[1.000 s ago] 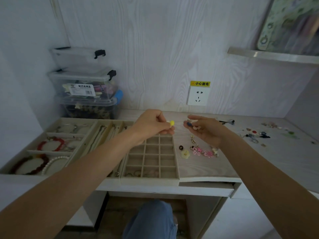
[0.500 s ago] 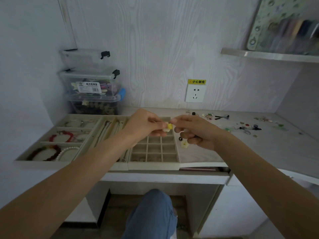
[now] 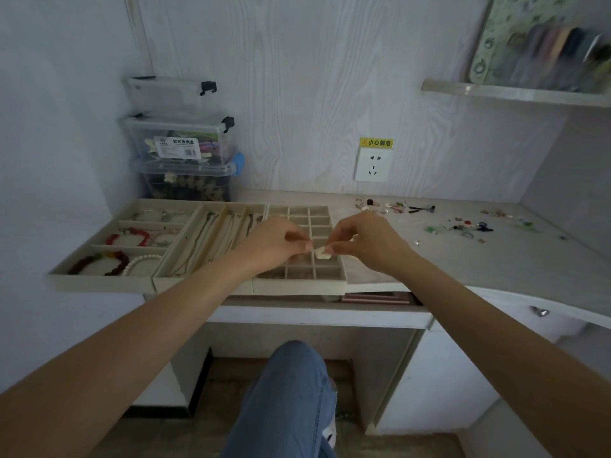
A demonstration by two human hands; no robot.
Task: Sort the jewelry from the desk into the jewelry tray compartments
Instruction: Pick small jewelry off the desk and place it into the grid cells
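Both hands meet over the beige grid-compartment jewelry tray [image 3: 299, 211], the rightmost of the felt-lined trays on the pale wood-grain desk [image 3: 496, 259]. A small cream-white flower-shaped piece [image 3: 322, 253] sits between the fingertips: the right hand [image 3: 370, 242] pinches it from the right, and the left hand [image 3: 274, 241] closes its thumb and forefinger at its left edge, though whether the left truly grips it or only touches cannot be told. The piece hangs just above the right-hand column of cells, near the front rows, so the drop is straight down; its long axis looks roughly level. More loose jewelry [image 3: 463, 224] lies scattered well to the right, nearer the right hand
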